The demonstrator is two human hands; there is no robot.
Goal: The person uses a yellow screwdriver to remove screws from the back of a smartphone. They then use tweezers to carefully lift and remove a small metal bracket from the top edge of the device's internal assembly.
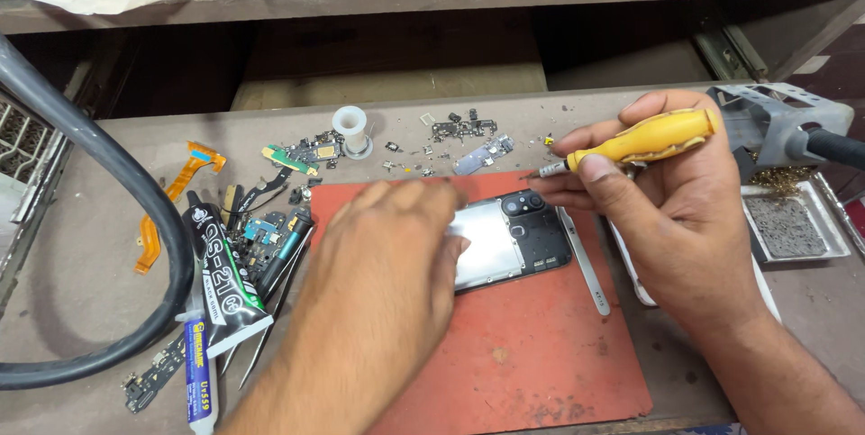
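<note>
Much of the opened phone [509,239] is being hidden by the left hand [383,264], which is being laid flat across its near end with the fingers spread and pressing down rather than pinching; only the silver inner plate and the dark camera end are being shown. The phone is being kept on the red mat [532,345], its long axis running left to right with a slight upward slant, the camera end pointing toward the right hand [667,219]. A yellow-handled screwdriver [635,142] is being pinched between the thumb and fingers of that hand, its axis lying nearly level and its fine tip pointing left, just above the phone's camera corner; whether the tip is touching cannot be told. Metal tweezers [586,264] are being left beside the phone's right edge. The small metal tray [833,219] at the right is being partly cut off by a grey tool stand [766,120]; a grey pad and brass-coloured shavings are being held in it. Tiny loose parts [450,142] behind the mat are too small to be made out. A black adhesive tube [221,273] is lying at the left.
</note>
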